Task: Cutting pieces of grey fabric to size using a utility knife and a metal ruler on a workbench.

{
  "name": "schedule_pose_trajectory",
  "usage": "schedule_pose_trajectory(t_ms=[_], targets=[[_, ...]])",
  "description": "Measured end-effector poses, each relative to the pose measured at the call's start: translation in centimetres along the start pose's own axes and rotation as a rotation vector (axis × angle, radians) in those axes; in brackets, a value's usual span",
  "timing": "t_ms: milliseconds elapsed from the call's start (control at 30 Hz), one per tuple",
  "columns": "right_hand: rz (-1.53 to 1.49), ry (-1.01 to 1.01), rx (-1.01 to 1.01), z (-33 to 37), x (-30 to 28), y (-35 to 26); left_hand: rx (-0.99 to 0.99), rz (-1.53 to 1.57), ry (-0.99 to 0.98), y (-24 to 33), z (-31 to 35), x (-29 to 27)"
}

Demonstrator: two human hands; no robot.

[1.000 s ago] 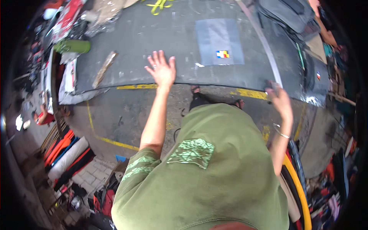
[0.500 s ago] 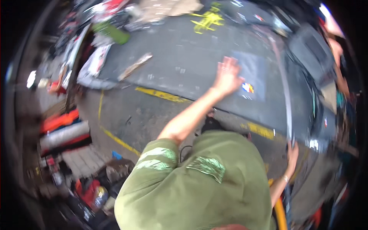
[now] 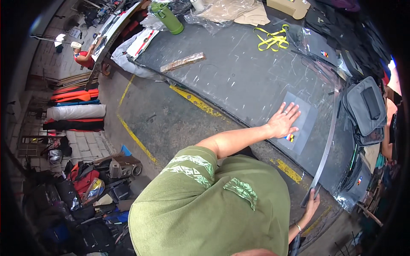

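Note:
A grey rectangular sheet (image 3: 308,123) with a small multicoloured patch (image 3: 290,137) near its lower edge lies on the dark tabletop (image 3: 230,77). My left hand (image 3: 285,121) rests over the sheet's left part with fingers spread, open and gripping nothing. To the right, a long, narrow, shiny strip like a metal ruler (image 3: 328,149) runs across the table, apart from the sheet. Its near end sticks out past the table's front edge, where my right hand (image 3: 311,208) holds it, fingers partly hidden.
A yellow strap (image 3: 273,39), a worn wooden strip (image 3: 183,62) and a green cylindrical container (image 3: 167,18) lie or stand toward the back. Grey bags (image 3: 365,111) crowd the right edge. Another person (image 3: 84,57) sits far left. Bags and fabric are piled at lower left (image 3: 87,187).
The whole view has swung, and things now sit lower and farther right. My left hand has moved further onto the grey sheet. My right hand still holds the strip's near end.

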State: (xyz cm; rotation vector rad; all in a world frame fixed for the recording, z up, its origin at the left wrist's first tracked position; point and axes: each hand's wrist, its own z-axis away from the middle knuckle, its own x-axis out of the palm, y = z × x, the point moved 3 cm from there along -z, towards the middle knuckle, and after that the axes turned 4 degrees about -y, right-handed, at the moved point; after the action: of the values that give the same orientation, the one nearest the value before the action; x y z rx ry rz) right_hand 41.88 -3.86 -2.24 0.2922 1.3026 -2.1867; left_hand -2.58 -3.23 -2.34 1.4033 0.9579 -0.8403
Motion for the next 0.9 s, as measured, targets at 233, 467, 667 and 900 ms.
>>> schedule_pose_trajectory(t_ms=[233, 467, 667, 900], targets=[[0.039, 0.081, 0.039, -3.7, 1.8, 3.1, -0.006, 0.044, -0.007, 1.2, 0.4, -0.4], [0.290, 0.294, -0.222, 2.2, 0.2, -4.0, 0.010, -0.213, 0.110, 1.5, 0.8, 1.0], [0.188, 0.323, -0.134, 4.1, 2.3, -4.8, 0.041, -0.248, 0.042, 1.9, -0.9, 1.0], [-0.324, 0.229, -0.083, 6.5, 7.7, -8.2, 0.088, -0.137, -0.013, 5.4, -2.9, 2.5]])
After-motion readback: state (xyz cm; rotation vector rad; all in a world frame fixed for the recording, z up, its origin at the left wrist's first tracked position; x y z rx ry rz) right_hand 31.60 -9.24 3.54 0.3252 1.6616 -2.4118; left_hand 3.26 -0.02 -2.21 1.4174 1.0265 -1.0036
